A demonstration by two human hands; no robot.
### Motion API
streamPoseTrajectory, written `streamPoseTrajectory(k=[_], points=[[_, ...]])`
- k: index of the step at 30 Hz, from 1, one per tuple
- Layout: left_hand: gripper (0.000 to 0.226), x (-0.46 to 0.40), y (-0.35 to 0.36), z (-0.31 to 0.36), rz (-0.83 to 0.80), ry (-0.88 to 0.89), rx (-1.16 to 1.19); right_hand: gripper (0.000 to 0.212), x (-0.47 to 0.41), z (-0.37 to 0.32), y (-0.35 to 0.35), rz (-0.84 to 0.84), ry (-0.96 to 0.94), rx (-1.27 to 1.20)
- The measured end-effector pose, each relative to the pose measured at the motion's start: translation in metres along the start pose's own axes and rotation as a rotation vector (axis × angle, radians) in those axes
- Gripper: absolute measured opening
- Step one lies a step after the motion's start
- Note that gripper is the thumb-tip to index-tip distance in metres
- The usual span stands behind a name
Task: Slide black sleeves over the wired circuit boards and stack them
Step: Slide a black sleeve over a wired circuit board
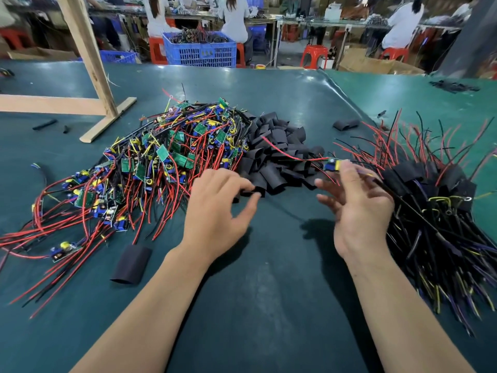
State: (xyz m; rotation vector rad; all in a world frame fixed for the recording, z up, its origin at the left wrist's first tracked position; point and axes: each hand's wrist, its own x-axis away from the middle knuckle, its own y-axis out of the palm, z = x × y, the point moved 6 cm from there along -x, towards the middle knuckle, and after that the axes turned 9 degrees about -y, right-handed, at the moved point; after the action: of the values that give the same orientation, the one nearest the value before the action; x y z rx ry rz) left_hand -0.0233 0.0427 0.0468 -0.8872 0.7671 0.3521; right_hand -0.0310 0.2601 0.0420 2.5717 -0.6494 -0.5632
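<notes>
On the green table (269, 265), from left to right. Far left: a heap of bare boards (150, 162), green and blue, tangled in red, black and yellow wires; a single flat sleeve (131, 264) lies apart in front of it. Centre: a pile of empty black sleeves (279, 157). The left hand (215, 208) reaches into the near edge of this pile, thumb and forefinger closing on one sleeve (251, 190), the other fingers loosely curled. The right hand (357, 203) is held palm-up just beside it, forefinger and thumb pinching a wired board (333, 165) by its end, the remaining fingers spread and slack; the board's red lead trails back across the sleeve pile. Far right: the stack of finished, sleeved boards (430, 184), wires fanning outward.

Likely faults: the trailing lead may snag the sleeve pile and drag sleeves along; a flattened sleeve mouth may catch on the board's components; the light pinch may let the board twist.
</notes>
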Motion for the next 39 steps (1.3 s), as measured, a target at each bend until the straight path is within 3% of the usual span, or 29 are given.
streamPoseTrajectory(k=[2, 4, 6, 14, 17, 21, 26, 28, 32, 35, 39], points=[[0.047, 0.007, 0.028, -0.011, -0.291, -0.105, -0.206, 0.008, -0.002, 0.001, -0.005, 0.056, 0.004, -0.034], [0.063, 0.011, 0.04, -0.019, -0.398, -0.177, -0.294, 0.012, -0.001, 0.004, -0.003, 0.064, 0.017, -0.075], [0.063, 0.012, 0.043, -0.02, -0.385, -0.152, -0.309, 0.014, 0.0, 0.006, -0.001, 0.056, 0.026, -0.105], [0.025, 0.005, 0.028, -0.019, -0.296, -0.198, -0.128, 0.018, 0.002, 0.001, 0.005, -0.037, 0.031, -0.159], [0.034, 0.006, 0.027, -0.018, -0.322, -0.183, -0.131, 0.017, 0.002, 0.002, 0.008, -0.079, 0.051, -0.137], [0.043, 0.006, 0.026, -0.017, -0.316, -0.172, -0.101, 0.031, 0.001, 0.002, 0.008, -0.09, 0.048, -0.123], [0.063, 0.009, 0.033, -0.027, -0.372, -0.24, -0.309, 0.04, 0.0, 0.0, 0.006, -0.085, -0.002, -0.109], [0.055, 0.007, 0.029, -0.025, -0.335, -0.253, -0.269, 0.043, 0.002, 0.002, 0.008, -0.106, -0.006, -0.087], [0.03, 0.003, 0.004, -0.03, -0.114, -0.319, -0.283, 0.054, 0.002, 0.006, 0.008, -0.108, -0.024, -0.054], [0.021, 0.009, 0.006, -0.033, -0.189, -0.299, -0.354, 0.063, 0.001, 0.01, 0.007, -0.112, -0.028, -0.027], [0.034, 0.012, 0.01, -0.027, -0.29, -0.262, -0.293, 0.064, 0.001, 0.01, 0.009, -0.158, -0.058, 0.011]])
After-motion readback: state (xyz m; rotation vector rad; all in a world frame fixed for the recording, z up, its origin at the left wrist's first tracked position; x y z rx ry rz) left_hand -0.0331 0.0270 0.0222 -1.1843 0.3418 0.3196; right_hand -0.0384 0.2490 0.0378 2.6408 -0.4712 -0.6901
